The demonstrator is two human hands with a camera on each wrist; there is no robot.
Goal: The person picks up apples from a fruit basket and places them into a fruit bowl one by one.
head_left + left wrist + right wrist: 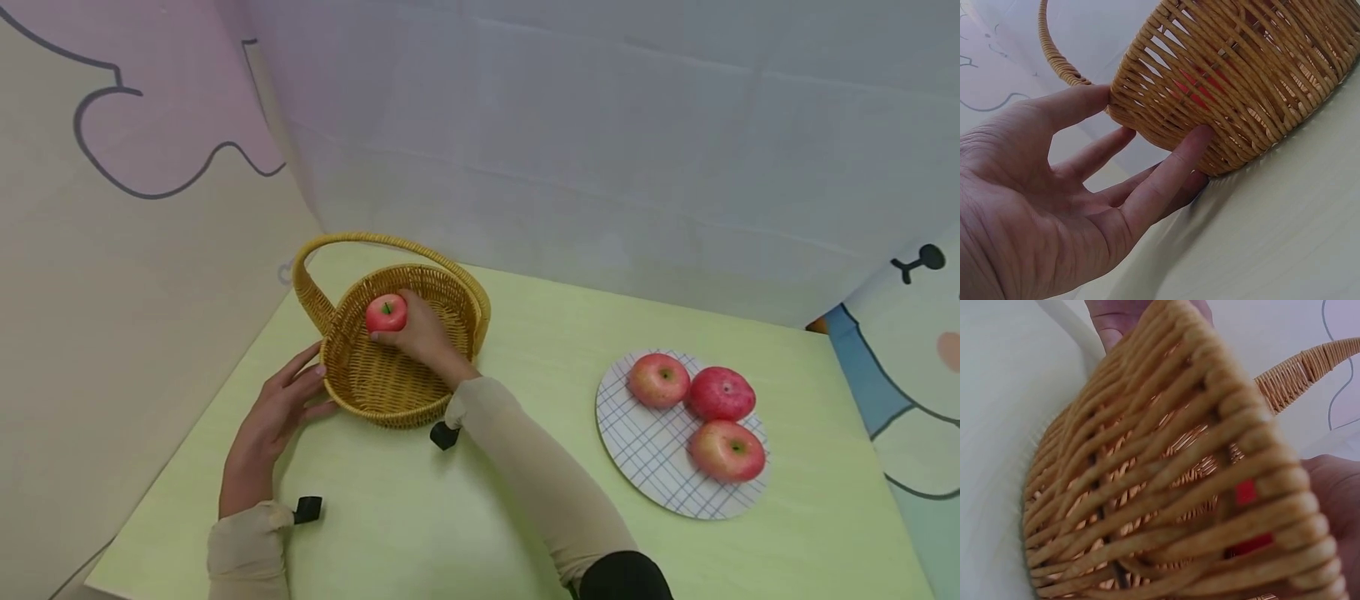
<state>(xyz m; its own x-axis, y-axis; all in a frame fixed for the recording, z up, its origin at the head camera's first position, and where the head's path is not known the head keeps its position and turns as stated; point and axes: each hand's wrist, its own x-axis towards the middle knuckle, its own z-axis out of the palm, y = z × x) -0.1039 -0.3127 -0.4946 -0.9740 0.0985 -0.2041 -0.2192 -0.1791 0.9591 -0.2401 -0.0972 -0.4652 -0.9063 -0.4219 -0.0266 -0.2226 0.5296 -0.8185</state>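
A yellow-brown wicker basket (382, 383) with a tall arched handle stands at the left of the table. Inside it, my right hand (422, 333) grips a red apple (386, 310) with a green stem, between thumb and fingers. My left hand (273, 412) rests against the basket's left outer side. In the left wrist view, the left hand (1047, 200) touches the woven wall (1241, 81) with extended fingers and thumb. The right wrist view is mostly filled by the basket's weave (1147, 475); bits of red show through, and the held apple is largely hidden.
To the right lies a round white plate (645, 458) with a blue grid pattern. It bears three red apples (722, 393) grouped toward its right and far side. A pale wall covering (600, 167) rises behind the light yellow-green table (540, 333).
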